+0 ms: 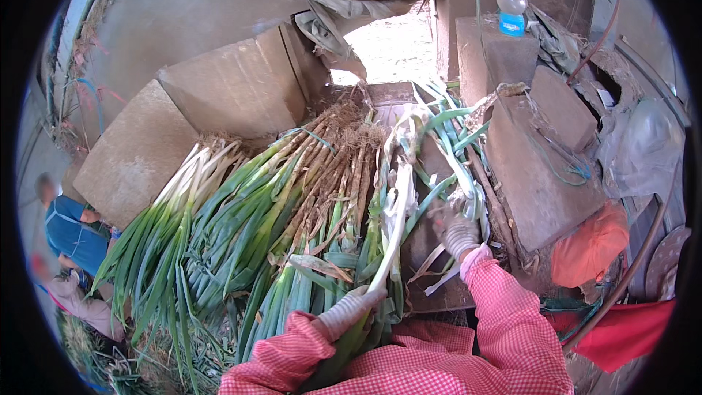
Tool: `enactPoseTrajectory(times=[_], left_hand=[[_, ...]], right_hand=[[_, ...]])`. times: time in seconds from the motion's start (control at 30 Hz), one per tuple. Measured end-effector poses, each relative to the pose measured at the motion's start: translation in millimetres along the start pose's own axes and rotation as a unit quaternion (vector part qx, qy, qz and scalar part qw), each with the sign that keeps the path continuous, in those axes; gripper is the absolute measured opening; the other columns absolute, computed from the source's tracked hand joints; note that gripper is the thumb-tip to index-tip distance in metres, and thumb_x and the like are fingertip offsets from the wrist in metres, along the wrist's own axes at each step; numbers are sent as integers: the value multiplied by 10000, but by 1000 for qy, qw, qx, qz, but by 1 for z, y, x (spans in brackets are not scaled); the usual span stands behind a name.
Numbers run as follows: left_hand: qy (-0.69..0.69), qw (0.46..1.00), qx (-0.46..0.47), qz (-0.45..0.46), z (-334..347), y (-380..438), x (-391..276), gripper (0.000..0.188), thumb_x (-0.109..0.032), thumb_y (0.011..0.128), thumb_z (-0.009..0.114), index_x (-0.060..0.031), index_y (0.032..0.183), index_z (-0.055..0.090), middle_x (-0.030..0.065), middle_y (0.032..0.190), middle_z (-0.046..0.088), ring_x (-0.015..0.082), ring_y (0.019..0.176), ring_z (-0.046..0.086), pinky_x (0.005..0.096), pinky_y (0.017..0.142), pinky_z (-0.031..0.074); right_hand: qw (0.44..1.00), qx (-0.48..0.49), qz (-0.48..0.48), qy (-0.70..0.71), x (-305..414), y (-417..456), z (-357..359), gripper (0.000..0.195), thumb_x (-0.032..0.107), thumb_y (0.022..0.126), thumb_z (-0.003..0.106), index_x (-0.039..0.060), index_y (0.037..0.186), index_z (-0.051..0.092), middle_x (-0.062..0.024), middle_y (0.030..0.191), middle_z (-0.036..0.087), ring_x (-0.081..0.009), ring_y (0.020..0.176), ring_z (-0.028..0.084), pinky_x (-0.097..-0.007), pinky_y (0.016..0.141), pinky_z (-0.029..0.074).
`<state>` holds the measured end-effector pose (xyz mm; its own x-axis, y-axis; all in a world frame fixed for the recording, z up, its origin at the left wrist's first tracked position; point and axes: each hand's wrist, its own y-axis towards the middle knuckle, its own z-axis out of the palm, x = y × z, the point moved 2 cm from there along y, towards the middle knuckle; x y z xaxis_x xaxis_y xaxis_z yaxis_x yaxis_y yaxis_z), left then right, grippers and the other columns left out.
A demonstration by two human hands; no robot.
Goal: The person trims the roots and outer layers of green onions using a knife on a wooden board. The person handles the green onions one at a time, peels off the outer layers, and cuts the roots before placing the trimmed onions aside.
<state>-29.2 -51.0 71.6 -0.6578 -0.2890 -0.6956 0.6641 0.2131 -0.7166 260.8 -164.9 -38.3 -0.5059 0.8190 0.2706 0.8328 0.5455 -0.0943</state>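
My left hand (354, 307), in a pale knit glove, grips one green onion (396, 230) by its leafy part. Its white stalk slants up and away from me, with the root end at the top. Blurred, my right hand (456, 230) is to the right of that stalk, beside stripped leaves and peelings (463, 175); whether it holds anything is unclear. Soil-covered green onions (323, 175) lie heaped left of the held one, brown roots facing away. Farther left is a pile of green onions with clean white stalks (200, 170).
Large blocks (236, 88) stand behind the onions, under a wall opening (395, 44). A bottle with blue liquid (511, 22) stands on a block at the right. An orange bag (589, 244) and a curved rod (630, 280) are to my right. Two people (77, 236) are at the far left.
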Motion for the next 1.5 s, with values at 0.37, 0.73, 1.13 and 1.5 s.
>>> enactPoseTrajectory(times=[0.37,0.73,1.13,1.5], left_hand=[[37,963,238,-118,-61,-128,18,386,-213,897,671,-43,1230,572,-50,865,561,60,754,496,217,696,424],[-145,977,67,-141,-132,-226,89,351,-168,864,678,-1,1155,576,5,766,582,109,600,534,241,558,469],[704,569,-405,132,-293,-310,-16,393,-101,742,735,-25,1109,618,115,843,680,224,674,649,355,590,514],[500,781,-311,207,-240,-3,-32,361,-195,854,574,-111,1201,624,160,1196,629,307,1147,584,391,974,467]], right_hand=[[549,220,-74,803,30,-11,-78,676,388,715,828,57,1236,553,-61,1057,655,-193,975,636,-341,889,511],[822,-49,155,546,-52,50,-67,225,257,784,669,48,867,667,-99,800,672,-229,701,625,-378,682,526],[815,231,-500,-178,58,-76,-55,1230,541,483,859,84,1472,289,-174,1466,328,-369,1384,280,-552,1111,243],[851,155,-436,-249,110,-38,-15,1104,376,605,822,118,1503,234,-120,1519,289,-359,1435,188,-536,1151,188]])
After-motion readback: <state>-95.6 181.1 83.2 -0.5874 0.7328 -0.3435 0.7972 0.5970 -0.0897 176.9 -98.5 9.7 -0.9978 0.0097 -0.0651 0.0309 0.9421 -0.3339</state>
